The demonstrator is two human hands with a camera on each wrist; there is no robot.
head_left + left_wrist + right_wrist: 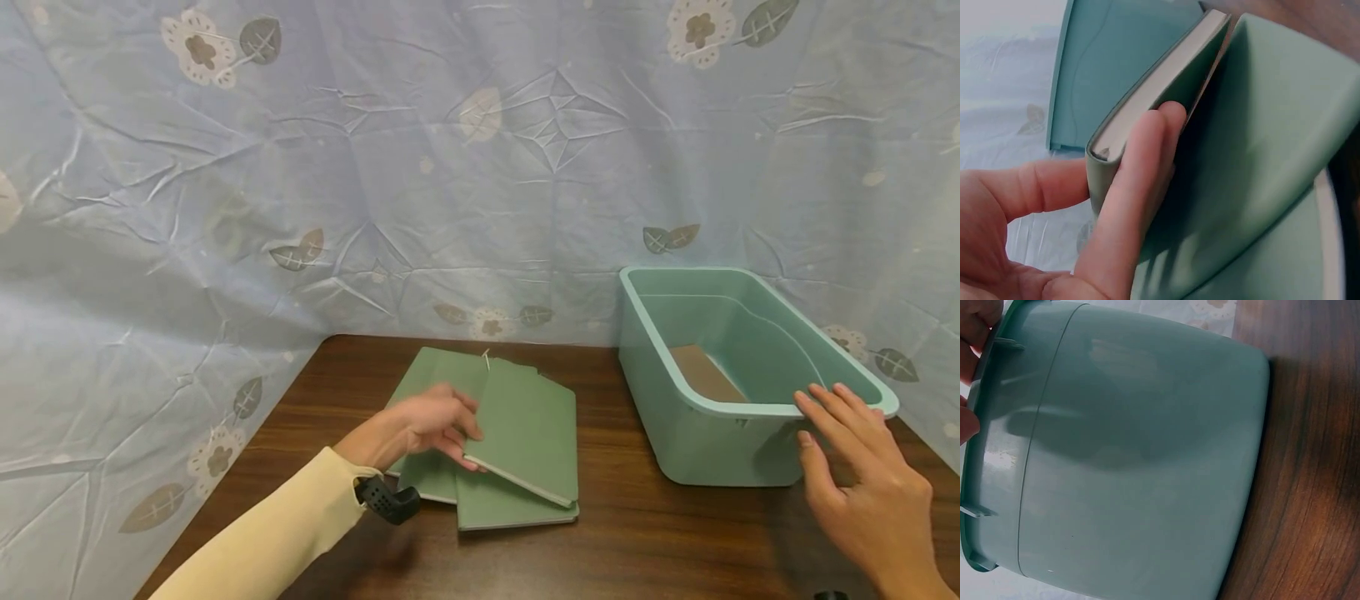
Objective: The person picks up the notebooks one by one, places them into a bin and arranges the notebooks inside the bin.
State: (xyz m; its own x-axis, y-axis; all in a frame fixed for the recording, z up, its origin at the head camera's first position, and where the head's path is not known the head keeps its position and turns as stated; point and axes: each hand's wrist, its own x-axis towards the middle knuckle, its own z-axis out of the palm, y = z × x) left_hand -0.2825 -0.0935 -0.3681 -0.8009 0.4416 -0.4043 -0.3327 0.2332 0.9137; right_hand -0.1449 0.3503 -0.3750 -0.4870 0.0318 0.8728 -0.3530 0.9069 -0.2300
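My left hand (435, 421) pinches a green notebook (528, 429) by its left edge, tilting it up off other green notebooks. In the left wrist view, the thumb lies on one cover of the held notebook (1100, 178) and the fingers on the other; its white page edges show. Beneath it are a lower green notebook (517, 515) and another (442, 371) to the left, fanned out in an uneven pile. Over at the right, my right hand (870, 475) rests with extended fingers on the near rim of a blue-green plastic bin (720, 407).
A flat brown piece (705, 373) lies inside the bin. The dark wooden table (600, 550) runs back to a pale floral cloth (450, 192) hanging behind and at both sides. A thin light-coloured strand (487, 360) sticks up at the back of the notebooks.
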